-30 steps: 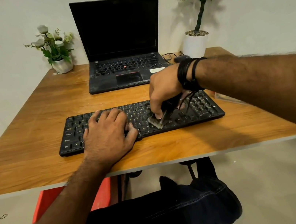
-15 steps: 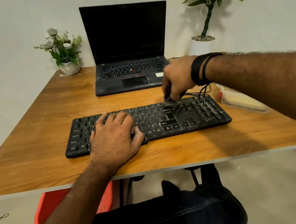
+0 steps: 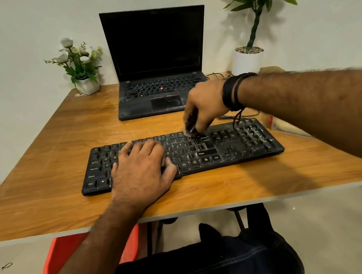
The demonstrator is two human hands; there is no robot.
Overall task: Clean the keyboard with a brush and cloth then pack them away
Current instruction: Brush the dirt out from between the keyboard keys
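A black keyboard [image 3: 235, 145] lies across the wooden table [image 3: 41, 181] near its front edge. My left hand [image 3: 142, 168] rests flat on the keyboard's left half, fingers spread over the keys. My right hand [image 3: 205, 105] grips a small dark brush [image 3: 191, 126], whose bristle end touches the top key row right of the middle. Most of the brush is hidden inside the fist. A clear container [image 3: 286, 124] with something pale in it sits at the right, partly behind my right forearm. No cloth can be made out.
An open black laptop [image 3: 160, 69] stands behind the keyboard, with cables [image 3: 215, 75] beside it. A small white pot of flowers [image 3: 81, 65] is at the back left, a tall potted plant [image 3: 251, 32] at the back right. A red stool [image 3: 59, 253] sits under the table.
My right hand has swept the brush from the keyboard's front rows up to the top row, then a little leftward. The left hand has stayed pressed on the keys.
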